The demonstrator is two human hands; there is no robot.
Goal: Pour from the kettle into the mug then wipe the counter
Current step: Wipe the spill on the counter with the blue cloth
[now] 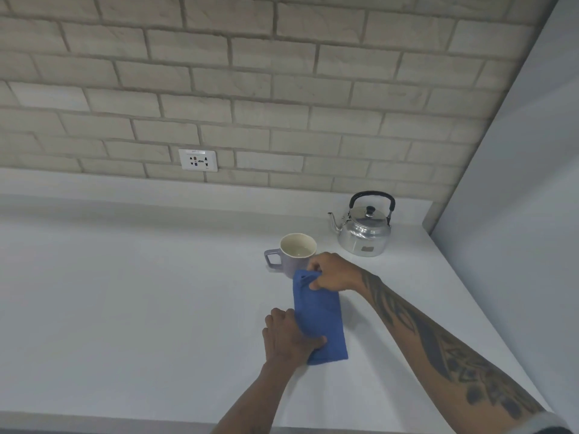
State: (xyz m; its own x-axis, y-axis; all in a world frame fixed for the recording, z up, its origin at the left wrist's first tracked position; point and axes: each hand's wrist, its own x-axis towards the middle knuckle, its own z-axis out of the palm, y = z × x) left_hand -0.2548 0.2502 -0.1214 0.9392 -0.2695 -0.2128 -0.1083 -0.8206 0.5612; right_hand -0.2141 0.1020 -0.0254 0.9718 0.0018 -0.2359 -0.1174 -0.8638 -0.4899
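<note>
A folded blue cloth (319, 317) lies on the white counter (141, 308), just in front of the mug. My right hand (333, 272) pinches its far end, right beside the mug. My left hand (289, 338) grips its near left edge. The lilac mug (289, 253) stands upright, handle to the left, with a cream inside that holds some liquid. A shiny metal kettle (365, 231) with a black handle sits upright at the back right, spout pointing left toward the mug.
A brick-pattern wall (282, 89) with a white power socket (198, 160) runs behind the counter. A plain white side wall (517, 214) closes the right end. The counter's front edge runs along the bottom of the view.
</note>
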